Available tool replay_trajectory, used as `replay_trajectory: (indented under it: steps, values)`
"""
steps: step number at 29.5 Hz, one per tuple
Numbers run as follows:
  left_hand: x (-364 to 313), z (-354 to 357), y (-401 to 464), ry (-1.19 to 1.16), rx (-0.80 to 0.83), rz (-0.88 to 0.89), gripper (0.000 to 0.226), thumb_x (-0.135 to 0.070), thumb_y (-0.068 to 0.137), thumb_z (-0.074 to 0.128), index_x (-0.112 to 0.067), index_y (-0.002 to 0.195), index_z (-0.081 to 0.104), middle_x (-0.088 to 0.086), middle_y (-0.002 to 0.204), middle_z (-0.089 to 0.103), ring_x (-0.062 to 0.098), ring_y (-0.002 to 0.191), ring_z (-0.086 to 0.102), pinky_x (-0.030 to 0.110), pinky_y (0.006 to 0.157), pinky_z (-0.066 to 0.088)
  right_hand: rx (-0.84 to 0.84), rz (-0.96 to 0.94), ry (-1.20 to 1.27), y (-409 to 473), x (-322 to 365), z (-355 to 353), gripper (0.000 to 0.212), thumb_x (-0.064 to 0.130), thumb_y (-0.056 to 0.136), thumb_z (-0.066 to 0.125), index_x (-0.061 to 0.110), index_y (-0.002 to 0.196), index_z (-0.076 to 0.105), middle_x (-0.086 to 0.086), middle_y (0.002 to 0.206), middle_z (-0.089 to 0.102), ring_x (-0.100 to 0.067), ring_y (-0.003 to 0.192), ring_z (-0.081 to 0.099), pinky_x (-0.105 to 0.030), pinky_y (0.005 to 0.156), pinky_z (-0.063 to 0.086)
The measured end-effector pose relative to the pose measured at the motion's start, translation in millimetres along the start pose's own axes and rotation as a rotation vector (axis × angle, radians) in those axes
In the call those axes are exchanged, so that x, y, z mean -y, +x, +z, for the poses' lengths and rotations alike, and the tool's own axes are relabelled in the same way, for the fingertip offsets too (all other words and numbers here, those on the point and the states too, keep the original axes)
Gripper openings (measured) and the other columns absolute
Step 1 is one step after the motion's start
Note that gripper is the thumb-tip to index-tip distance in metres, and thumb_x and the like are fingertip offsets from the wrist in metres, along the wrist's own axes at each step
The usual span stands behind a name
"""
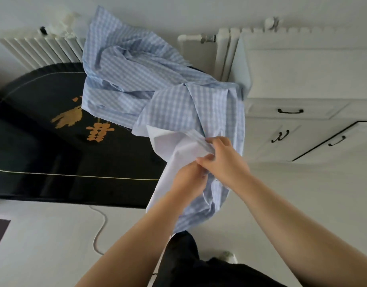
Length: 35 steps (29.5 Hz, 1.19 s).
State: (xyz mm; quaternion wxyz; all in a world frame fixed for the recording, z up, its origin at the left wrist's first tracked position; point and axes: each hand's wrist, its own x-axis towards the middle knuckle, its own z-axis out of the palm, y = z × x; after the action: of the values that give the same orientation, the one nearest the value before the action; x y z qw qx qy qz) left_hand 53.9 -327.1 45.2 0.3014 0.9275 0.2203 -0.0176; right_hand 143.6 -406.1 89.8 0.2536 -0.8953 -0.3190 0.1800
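A light blue checked cloth (pixel 137 75) with a plain white underside lies crumpled over the right end of a black table (pixel 43 146) with gold characters and a thin gold border line. One end of the cloth hangs off the table's near right edge. My left hand (pixel 188 179) and my right hand (pixel 222 160) meet at that hanging end. Both grip the bunched fabric where the white side folds over, the right hand above the left. The fingertips are partly buried in the folds.
A white radiator (pixel 41 50) stands behind the table on the left, with a second one (pixel 226 48) further right. A white cabinet (pixel 302 112) with black handles is on the right. A white cable (pixel 99 230) runs across the pale floor. My dark trousers (pixel 184 264) show below.
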Motion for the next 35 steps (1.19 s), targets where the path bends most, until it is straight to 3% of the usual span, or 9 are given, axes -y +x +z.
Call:
replay_trajectory:
  steps: [2, 4, 10, 14, 18, 21, 26, 32, 35]
  values:
    - [-19, 5, -10, -0.127, 0.058, 0.008, 0.036, -0.017, 0.092, 0.052, -0.029, 0.126, 0.05, -0.005, 0.102, 0.065, 0.018, 0.095, 0.062, 0.021, 0.074, 0.039, -0.079, 0.044, 0.001, -10, -19, -14, 0.026, 0.031, 0.09, 0.051, 0.028, 0.114, 0.059, 0.001, 0.115, 0.06, -0.027, 0.098, 0.062, -0.03, 0.068, 0.042]
    - [-28, 10, -21, -0.247, 0.1, -0.004, 0.059, -0.032, 0.087, 0.064, -0.038, 0.14, 0.037, -0.01, 0.109, 0.059, 0.013, 0.103, 0.057, 0.019, 0.084, 0.039, -0.147, 0.067, 0.031, -19, -43, -31, 0.021, 0.022, 0.091, 0.046, 0.027, 0.101, 0.064, -0.001, 0.093, 0.066, -0.03, 0.087, 0.061, -0.029, 0.061, 0.036]
    - [-52, -8, -29, 0.102, -0.765, 0.111, 0.08, -0.047, 0.077, 0.071, -0.029, 0.143, 0.029, 0.006, 0.142, 0.034, 0.024, 0.128, 0.031, 0.038, 0.103, 0.032, -0.205, 0.041, -0.005, -51, -113, -80, 0.018, 0.023, 0.09, 0.043, 0.029, 0.093, 0.06, 0.004, 0.072, 0.054, -0.025, 0.066, 0.05, -0.025, 0.05, 0.033]
    - [-68, -45, 12, 0.417, -0.461, 0.201, 0.07, -0.056, 0.078, 0.062, -0.023, 0.136, 0.042, 0.005, 0.142, 0.043, 0.028, 0.137, 0.029, 0.048, 0.115, 0.011, -0.211, 0.043, -0.004, -81, -149, -116, 0.012, 0.026, 0.089, 0.048, 0.024, 0.086, 0.059, 0.0, 0.075, 0.058, -0.026, 0.07, 0.051, -0.031, 0.057, 0.04]
    - [-88, -64, 47, 0.635, -0.146, 0.285, 0.034, -0.053, 0.08, 0.065, -0.02, 0.087, 0.059, -0.001, 0.086, 0.061, 0.027, 0.101, 0.052, 0.042, 0.099, 0.028, -0.311, 0.192, -0.113, -113, -185, -155, 0.036, 0.044, 0.088, 0.052, 0.02, 0.063, 0.045, 0.003, 0.061, 0.051, -0.026, 0.062, 0.049, -0.024, 0.048, 0.029]
    - [-104, -69, 64, 0.738, -0.106, 0.258, 0.03, -0.052, 0.083, 0.063, -0.024, 0.078, 0.052, 0.004, 0.083, 0.064, 0.029, 0.096, 0.054, 0.042, 0.095, 0.033, -0.342, 0.38, -0.213, -133, -210, -183, 0.05, 0.059, 0.087, 0.049, 0.016, 0.061, 0.048, 0.0, 0.06, 0.051, -0.022, 0.055, 0.048, -0.025, 0.048, 0.028]
    - [-140, -45, 76, 0.479, -0.157, 0.336, 0.036, -0.046, 0.091, 0.056, -0.013, 0.078, 0.059, 0.016, 0.083, 0.064, 0.036, 0.082, 0.061, 0.036, 0.06, 0.039, -0.304, 0.505, -0.2, -165, -239, -196, 0.045, 0.05, 0.094, 0.041, 0.016, 0.071, 0.058, -0.004, 0.071, 0.059, -0.029, 0.071, 0.057, -0.03, 0.057, 0.039]
    - [-209, 1, 71, 0.357, -0.244, 0.622, 0.039, -0.043, 0.092, 0.056, -0.008, 0.077, 0.063, 0.02, 0.067, 0.064, 0.039, 0.067, 0.062, 0.032, 0.056, 0.033, -0.218, 0.658, -0.007, -202, -254, -191, 0.044, 0.051, 0.095, 0.037, 0.015, 0.082, 0.058, -0.006, 0.082, 0.057, -0.029, 0.084, 0.055, -0.036, 0.076, 0.046]
    - [-258, 24, 65, 0.287, -0.179, 0.72, 0.043, -0.048, 0.094, 0.048, -0.011, 0.079, 0.064, 0.018, 0.069, 0.065, 0.039, 0.068, 0.062, 0.034, 0.058, 0.041, -0.158, 0.757, 0.022, -226, -252, -181, 0.036, 0.047, 0.089, 0.041, 0.018, 0.072, 0.056, -0.003, 0.07, 0.054, -0.027, 0.074, 0.054, -0.031, 0.064, 0.043]
